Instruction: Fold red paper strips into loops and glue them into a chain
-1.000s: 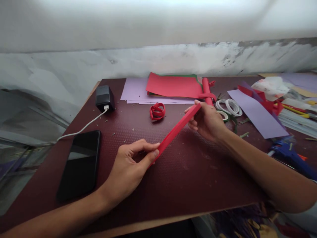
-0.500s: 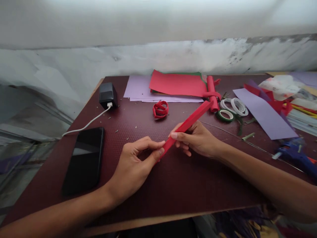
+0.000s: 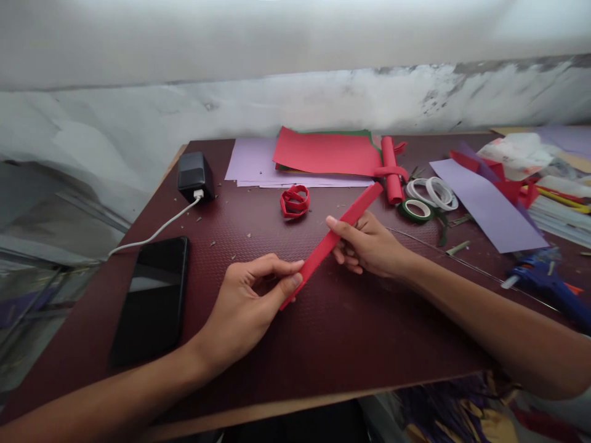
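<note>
Red paper strip (image 3: pixel 319 252) in both hands (image 3: pixel 247 311)

Left hand (image 3: pixel 253 301) and right hand (image 3: pixel 372 249) both bare, slim-fingered. Left thumbnail (image 3: pixel 296 280) short, rounded at the tip. Wrists narrow. Left forearm (image 3: pixel 143 381) bare as far as the frame's edge, slender, smooth in outline. Right forearm (image 3: pixel 471 307) likewise bare, broadening toward the elbow. Pale patch (image 3: pixel 561 411) beneath right elbow, blurred; sleeve or otherwise, cannot tell.
</note>
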`<state>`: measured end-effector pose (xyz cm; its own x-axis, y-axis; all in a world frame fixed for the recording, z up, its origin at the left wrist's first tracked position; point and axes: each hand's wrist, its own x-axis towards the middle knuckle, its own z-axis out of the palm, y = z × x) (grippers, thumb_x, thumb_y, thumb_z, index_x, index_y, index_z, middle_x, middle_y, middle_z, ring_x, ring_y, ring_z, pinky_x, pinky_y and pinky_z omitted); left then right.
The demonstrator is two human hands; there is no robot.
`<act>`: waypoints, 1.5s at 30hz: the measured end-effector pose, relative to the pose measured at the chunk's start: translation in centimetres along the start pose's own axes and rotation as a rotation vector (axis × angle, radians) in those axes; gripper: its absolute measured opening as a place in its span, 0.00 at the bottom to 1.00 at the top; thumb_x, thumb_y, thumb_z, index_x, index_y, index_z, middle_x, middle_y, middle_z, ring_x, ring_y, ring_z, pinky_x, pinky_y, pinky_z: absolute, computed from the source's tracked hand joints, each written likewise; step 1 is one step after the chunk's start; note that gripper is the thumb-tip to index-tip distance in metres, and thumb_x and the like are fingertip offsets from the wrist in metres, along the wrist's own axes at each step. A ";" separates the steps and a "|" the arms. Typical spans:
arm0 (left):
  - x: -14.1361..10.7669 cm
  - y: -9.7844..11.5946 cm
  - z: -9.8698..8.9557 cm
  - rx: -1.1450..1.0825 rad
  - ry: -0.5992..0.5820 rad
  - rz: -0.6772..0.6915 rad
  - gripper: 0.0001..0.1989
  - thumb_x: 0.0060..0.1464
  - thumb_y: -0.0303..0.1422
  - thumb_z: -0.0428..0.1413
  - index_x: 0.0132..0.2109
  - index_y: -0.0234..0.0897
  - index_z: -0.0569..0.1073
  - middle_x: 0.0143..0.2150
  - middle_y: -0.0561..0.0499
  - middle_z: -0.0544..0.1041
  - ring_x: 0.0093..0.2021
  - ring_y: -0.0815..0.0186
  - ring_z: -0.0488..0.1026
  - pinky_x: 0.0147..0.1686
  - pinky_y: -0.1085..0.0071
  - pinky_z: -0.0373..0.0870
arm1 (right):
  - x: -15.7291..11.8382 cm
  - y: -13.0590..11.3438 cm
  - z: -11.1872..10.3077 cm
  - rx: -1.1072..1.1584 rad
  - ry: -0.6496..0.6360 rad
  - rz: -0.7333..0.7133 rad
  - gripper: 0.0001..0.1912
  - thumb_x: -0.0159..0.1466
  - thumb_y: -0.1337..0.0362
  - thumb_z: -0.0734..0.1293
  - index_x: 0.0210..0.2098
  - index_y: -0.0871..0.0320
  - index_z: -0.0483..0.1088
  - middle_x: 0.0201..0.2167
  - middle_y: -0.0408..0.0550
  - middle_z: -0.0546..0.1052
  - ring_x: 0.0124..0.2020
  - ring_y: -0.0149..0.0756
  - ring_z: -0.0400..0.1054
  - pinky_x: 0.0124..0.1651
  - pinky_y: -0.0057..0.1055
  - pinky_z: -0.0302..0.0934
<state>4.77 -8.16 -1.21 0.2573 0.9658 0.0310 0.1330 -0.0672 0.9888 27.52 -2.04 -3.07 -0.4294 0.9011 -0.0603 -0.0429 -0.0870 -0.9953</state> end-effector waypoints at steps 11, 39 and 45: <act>0.1 -0.5 -0.1 -0.008 0.015 -0.076 0.04 0.59 0.31 0.67 0.40 0.36 0.87 0.26 0.54 0.76 0.28 0.72 0.69 0.30 0.76 0.67 | 1.2 -0.6 -2.4 0.072 0.215 -0.040 0.37 0.62 0.34 0.72 0.14 0.58 0.67 0.11 0.40 0.63 0.11 0.21 0.51 0.12 0.23 0.45; 0.1 -0.7 0.2 -0.312 -0.045 -0.179 0.18 0.51 0.28 0.73 0.50 0.45 0.87 0.33 0.54 0.82 0.34 0.72 0.75 0.38 0.77 0.74 | -0.7 -0.6 0.7 0.028 -0.304 0.159 0.17 0.56 0.57 0.82 0.31 0.64 0.79 0.21 0.41 0.77 0.16 0.24 0.68 0.17 0.20 0.66; 0.0 -1.1 0.3 -0.330 -0.038 -0.174 0.18 0.49 0.28 0.74 0.49 0.44 0.87 0.33 0.53 0.82 0.33 0.72 0.76 0.38 0.77 0.75 | -0.9 -0.7 1.4 0.047 -0.316 0.182 0.17 0.58 0.57 0.81 0.32 0.64 0.78 0.20 0.38 0.75 0.15 0.24 0.67 0.16 0.19 0.65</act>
<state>4.90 -8.20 -2.38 0.2941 0.9454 -0.1405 -0.1366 0.1870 0.9728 26.66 -3.44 -2.20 -0.6908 0.6943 -0.2019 0.0216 -0.2593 -0.9656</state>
